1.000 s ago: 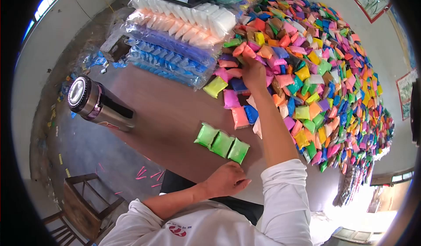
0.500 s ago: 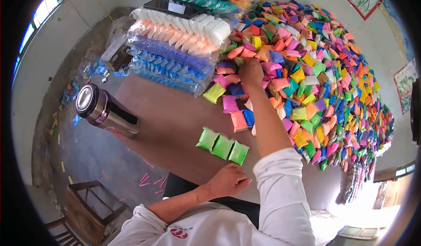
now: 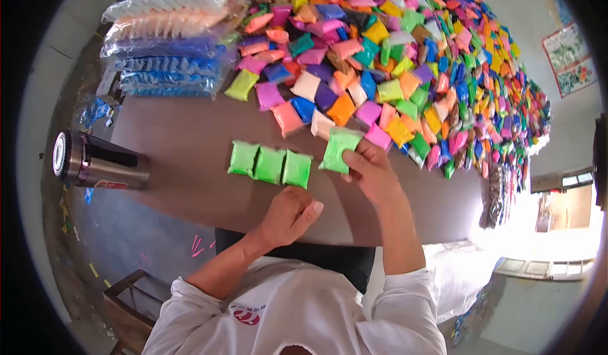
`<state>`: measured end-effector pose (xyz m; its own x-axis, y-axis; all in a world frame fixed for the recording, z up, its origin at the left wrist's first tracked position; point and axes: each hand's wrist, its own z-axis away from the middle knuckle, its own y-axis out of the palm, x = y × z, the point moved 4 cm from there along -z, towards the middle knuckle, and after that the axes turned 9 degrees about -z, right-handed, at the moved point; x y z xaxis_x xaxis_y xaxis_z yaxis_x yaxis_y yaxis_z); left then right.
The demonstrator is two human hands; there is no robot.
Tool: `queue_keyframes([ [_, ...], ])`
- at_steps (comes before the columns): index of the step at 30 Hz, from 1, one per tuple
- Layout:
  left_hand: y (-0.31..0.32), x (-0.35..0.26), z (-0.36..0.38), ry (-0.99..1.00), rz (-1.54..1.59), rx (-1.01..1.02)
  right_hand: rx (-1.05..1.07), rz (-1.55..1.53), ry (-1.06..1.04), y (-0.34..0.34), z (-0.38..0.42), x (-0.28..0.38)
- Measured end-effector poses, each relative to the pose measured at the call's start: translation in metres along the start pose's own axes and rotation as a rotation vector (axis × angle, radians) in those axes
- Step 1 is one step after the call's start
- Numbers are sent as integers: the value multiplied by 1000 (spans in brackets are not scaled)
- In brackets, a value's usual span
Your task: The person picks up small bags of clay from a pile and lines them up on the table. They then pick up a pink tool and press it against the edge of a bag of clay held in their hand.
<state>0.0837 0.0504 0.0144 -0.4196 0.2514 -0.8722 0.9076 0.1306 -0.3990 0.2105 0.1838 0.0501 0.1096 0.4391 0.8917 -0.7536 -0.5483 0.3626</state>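
My right hand (image 3: pixel 375 170) pinches a light green packet (image 3: pixel 341 150) between thumb and fingers, just above the table. The packet is a small, soft, clear-wrapped pillow. To its left, three bright green packets lie side by side in a row on the brown table: a left one (image 3: pixel 243 158), a middle one (image 3: pixel 269 165) and a right one (image 3: pixel 297 169). My left hand (image 3: pixel 291 214) rests just below the right end of that row, its fingers curled in and its thumb lying alongside. I see nothing in it.
A large heap of many-coloured packets (image 3: pixel 405 70) covers the back and right of the table (image 3: pixel 183 158). Clear bags of white, peach, purple and blue packets (image 3: pixel 168 44) are stacked at the back left. A steel flask (image 3: pixel 104 160) stands at the left edge. A wooden chair (image 3: pixel 130 304) is below.
My right hand has come back from the heap towards me with a green packet in it. The left hand stays curled near the row. The camera view has shifted.
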Motion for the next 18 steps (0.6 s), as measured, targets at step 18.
queue_keyframes([
  [18, 11, -5, -1, 51, -264, -68, -404, 641, -256, -5, 30, -51],
])
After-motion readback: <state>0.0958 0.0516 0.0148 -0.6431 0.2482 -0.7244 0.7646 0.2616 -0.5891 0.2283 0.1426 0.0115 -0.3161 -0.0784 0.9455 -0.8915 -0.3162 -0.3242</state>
